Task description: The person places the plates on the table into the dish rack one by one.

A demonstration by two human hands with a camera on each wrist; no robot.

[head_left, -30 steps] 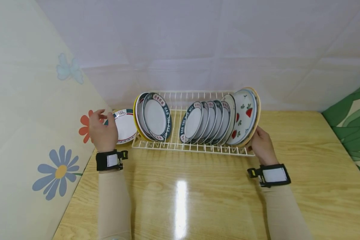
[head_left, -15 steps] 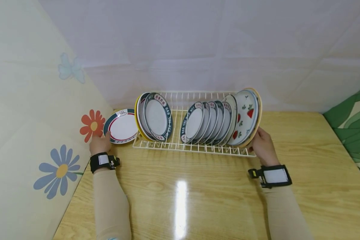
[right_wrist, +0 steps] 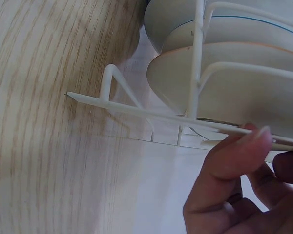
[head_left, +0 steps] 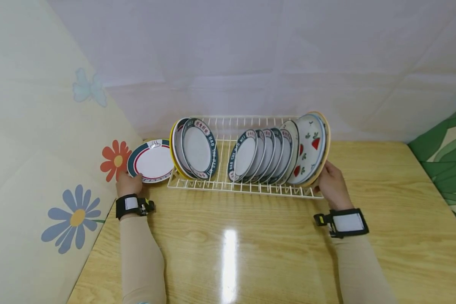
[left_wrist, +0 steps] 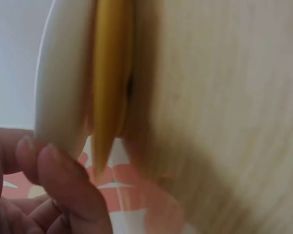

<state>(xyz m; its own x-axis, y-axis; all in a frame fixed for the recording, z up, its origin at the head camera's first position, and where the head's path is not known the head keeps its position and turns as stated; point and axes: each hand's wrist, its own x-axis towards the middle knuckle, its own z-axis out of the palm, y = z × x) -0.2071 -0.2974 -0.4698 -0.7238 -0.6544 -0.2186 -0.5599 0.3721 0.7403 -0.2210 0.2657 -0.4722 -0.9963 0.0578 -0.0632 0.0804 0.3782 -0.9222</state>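
Observation:
My left hand (head_left: 129,184) pinches the near left edge of a white oval plate (head_left: 153,162) with a green and red rim, left of the rack. In the left wrist view, that plate's pale edge (left_wrist: 61,83) is tilted up off a yellow plate (left_wrist: 110,73) lying under it. My right hand (head_left: 332,185) grips the right end of a white wire dish rack (head_left: 247,192); the right wrist view shows thumb and fingers around its wire (right_wrist: 224,127). Beside that hand, an orange-rimmed plate (head_left: 327,139) leans in the rack.
Several small green-rimmed plates (head_left: 244,154) stand in the rack's middle, with a strawberry plate (head_left: 312,145) to their right. More plates (head_left: 197,147) stand at its left end. A flowered wall (head_left: 76,126) bounds the wooden table (head_left: 197,240) on the left.
My left hand has come down from above the plate to its near left edge and taken hold; the plate has shifted slightly left. My right hand has stayed at the rack's end.

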